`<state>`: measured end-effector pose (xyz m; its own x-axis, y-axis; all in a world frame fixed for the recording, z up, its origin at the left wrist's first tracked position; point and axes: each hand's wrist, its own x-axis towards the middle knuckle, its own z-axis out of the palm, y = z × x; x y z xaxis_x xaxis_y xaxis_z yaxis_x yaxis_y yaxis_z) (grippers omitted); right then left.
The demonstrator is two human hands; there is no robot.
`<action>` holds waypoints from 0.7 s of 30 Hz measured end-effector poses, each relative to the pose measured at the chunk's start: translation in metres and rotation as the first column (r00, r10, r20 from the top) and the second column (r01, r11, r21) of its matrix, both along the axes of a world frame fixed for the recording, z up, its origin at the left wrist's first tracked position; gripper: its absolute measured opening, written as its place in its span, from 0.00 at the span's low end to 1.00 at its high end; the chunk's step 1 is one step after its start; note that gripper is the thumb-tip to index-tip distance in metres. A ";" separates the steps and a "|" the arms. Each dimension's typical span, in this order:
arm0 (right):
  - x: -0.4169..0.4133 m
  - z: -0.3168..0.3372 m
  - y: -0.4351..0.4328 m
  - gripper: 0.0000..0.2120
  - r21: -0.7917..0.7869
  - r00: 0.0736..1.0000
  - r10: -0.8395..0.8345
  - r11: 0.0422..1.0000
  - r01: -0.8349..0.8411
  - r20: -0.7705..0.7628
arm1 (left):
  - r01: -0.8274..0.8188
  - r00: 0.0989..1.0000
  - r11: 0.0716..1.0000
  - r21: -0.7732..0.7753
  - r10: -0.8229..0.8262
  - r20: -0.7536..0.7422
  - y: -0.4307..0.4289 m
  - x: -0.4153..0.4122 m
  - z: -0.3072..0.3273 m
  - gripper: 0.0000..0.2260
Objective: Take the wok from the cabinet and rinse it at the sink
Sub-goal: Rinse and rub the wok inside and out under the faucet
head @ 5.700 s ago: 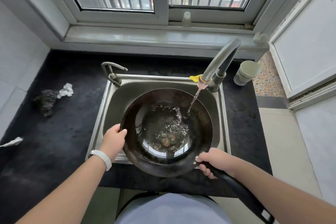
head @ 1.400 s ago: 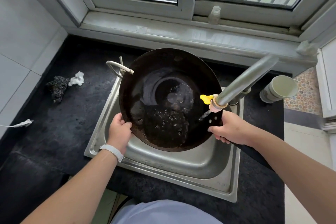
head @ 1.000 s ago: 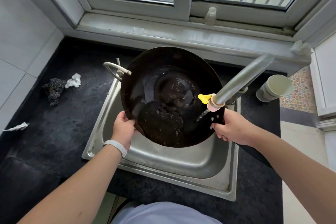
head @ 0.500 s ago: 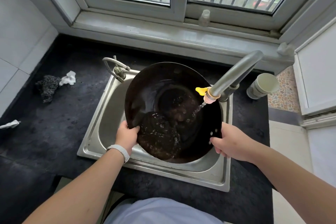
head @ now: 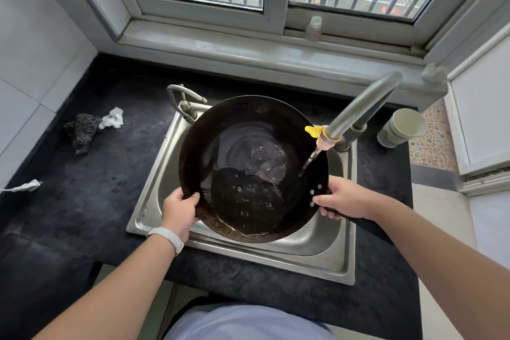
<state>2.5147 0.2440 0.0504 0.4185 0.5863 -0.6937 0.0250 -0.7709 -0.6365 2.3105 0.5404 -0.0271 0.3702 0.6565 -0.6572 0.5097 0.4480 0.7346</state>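
I'm holding the wok (head: 248, 132) over the sink (head: 317, 259), tilted, with its near edge low. My left hand (head: 178, 208) is gripping the wok's rim on the left, thumb hooked over the inside. My right hand (head: 345, 200) is wrapping around the black handle (head: 361, 222) right where it joins the bowl. Dirty water (head: 245, 201) is pooling in the low near part of the wok.

The tap (head: 358, 110) is running, and a thin stream (head: 310, 161) is hitting the wok's inside wall on the right. A yellow tab (head: 311, 130) is sticking out at the spout end. A smaller tap (head: 185, 99) is standing at the sink's back left corner.

On the dark counter (head: 96, 188), a cup (head: 400, 127) is sitting near the back right corner, just beside the tap base. A dark scouring pad (head: 81, 130) and a crumpled white tissue (head: 111, 119) are lying together, touching, towards the left edge. A white plug (head: 26, 186) is lying at the left edge, nearer me. A small bottle (head: 314, 28) is standing on the window sill.
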 end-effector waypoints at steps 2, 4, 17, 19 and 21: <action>0.004 -0.007 0.005 0.03 0.008 1.000 -0.005 1.000 0.005 0.004 | -0.018 1.000 1.000 0.021 0.018 0.009 0.000 -0.001 0.003 0.09; 0.007 -0.013 0.008 0.02 0.027 1.000 -0.029 0.999 0.029 0.006 | -0.028 0.999 0.999 0.045 0.027 0.018 0.002 -0.003 0.005 0.09; 0.033 -0.032 0.033 0.07 0.090 0.989 -0.105 0.989 0.115 -0.106 | 0.001 1.000 0.989 0.145 0.001 -0.011 0.002 -0.013 0.014 0.11; 0.039 -0.036 0.041 0.08 0.084 0.990 -0.095 0.991 0.104 -0.101 | -0.016 1.000 0.990 0.142 0.018 -0.013 0.004 -0.013 0.013 0.13; 0.045 -0.041 0.048 0.08 0.098 0.993 -0.079 0.991 0.088 -0.086 | -0.031 0.999 0.989 0.142 0.035 -0.026 0.006 -0.014 0.014 0.14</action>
